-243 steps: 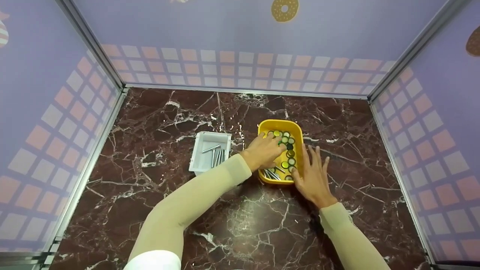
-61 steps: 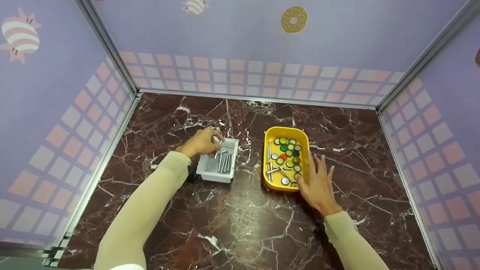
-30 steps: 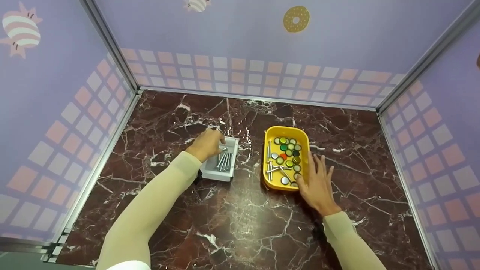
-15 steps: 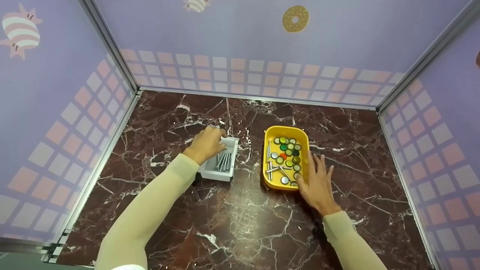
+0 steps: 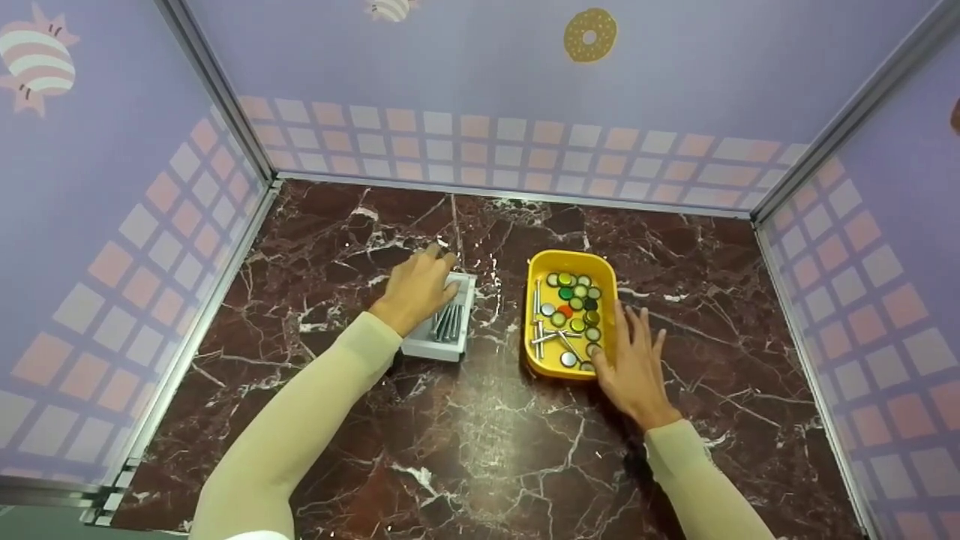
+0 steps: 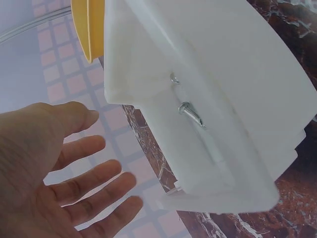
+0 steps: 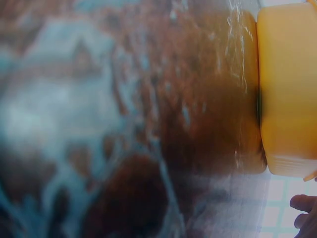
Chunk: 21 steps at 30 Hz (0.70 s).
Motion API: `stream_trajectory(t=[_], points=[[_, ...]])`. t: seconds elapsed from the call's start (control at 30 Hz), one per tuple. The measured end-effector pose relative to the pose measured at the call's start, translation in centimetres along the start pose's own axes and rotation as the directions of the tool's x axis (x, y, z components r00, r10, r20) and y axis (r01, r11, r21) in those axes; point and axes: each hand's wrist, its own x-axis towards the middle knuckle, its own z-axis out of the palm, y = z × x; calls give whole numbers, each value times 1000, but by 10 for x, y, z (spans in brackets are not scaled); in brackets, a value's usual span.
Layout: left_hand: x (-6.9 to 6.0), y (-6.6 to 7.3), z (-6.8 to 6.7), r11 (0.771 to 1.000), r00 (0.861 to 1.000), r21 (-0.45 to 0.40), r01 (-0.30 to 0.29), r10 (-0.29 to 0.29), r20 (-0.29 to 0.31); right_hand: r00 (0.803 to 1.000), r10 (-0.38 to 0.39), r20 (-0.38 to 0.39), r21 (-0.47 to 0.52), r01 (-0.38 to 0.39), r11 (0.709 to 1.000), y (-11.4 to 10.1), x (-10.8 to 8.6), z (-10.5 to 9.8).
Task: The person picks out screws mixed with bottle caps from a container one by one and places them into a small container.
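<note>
My left hand [image 5: 418,290] hovers over the left side of a white plastic container [image 5: 431,350], its fingers spread and nothing in them. The left wrist view shows the same hand [image 6: 69,173] apart from the container's wall [image 6: 247,74]. Several silver screws or nails [image 5: 448,322] lie inside; the hand hides the container's far left part. At the right, my right hand [image 5: 637,369] rests against the side of a yellow bin [image 5: 529,341], long fingers straight along the outer wall and thumb over the rim. In the bin are several bottle caps [image 5: 577,325] and silver screws or nails [image 5: 538,300].
A strip of dark red marble tabletop [image 5: 491,405] lies between the two containers and in front of them. Patterned lilac panels [image 5: 465,75] with metal edging enclose the back and both sides.
The left hand was in the yellow bin earlier, then held a silver screw or nail over the white container. Its curled fingers have since straightened and spread. The right hand stays at the bin.
</note>
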Motion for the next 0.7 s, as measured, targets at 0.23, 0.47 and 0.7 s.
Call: stream_trajectory(t=[0.23, 0.47, 0.7], points=[[3, 7, 2, 999, 1000, 49, -2, 3, -4, 1000, -8, -9, -23, 8, 1000, 0, 0, 1], [3, 14, 4, 996, 1000, 86, -23, 23, 1, 1000, -14, -11, -21, 14, 1000, 1, 0, 2], [3, 22, 4, 994, 999, 109, -32, 30, 19, 1000, -19, -13, -20, 19, 1000, 1, 0, 1]])
